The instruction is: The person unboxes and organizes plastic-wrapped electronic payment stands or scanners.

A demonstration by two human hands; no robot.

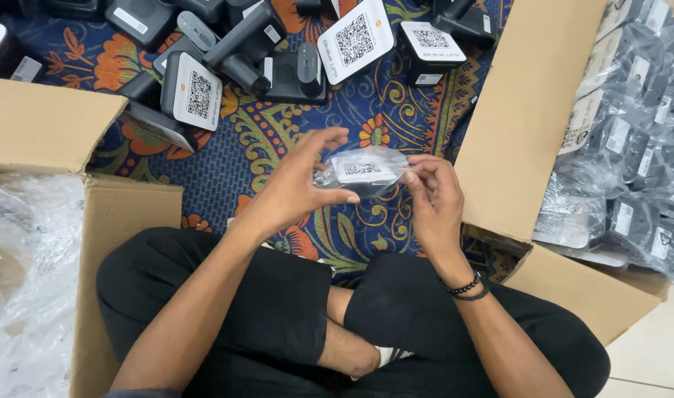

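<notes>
Both of my hands hold one small dark device with a white code label, wrapped in a clear plastic bag [365, 172], above my crossed legs. My left hand [300, 184] grips the bag's left end, thumb under it and fingers spread over the top. My right hand [434, 199] pinches the bag's right end with its fingertips. A dark bead bracelet sits on my right wrist.
A pile of unwrapped dark devices with white code labels [263, 51] lies on the patterned blue cloth [234, 162] ahead. An open cardboard box [525, 118] at right holds several bagged devices [632, 147]. Another cardboard box [108, 221] at left holds crumpled clear plastic [27, 280].
</notes>
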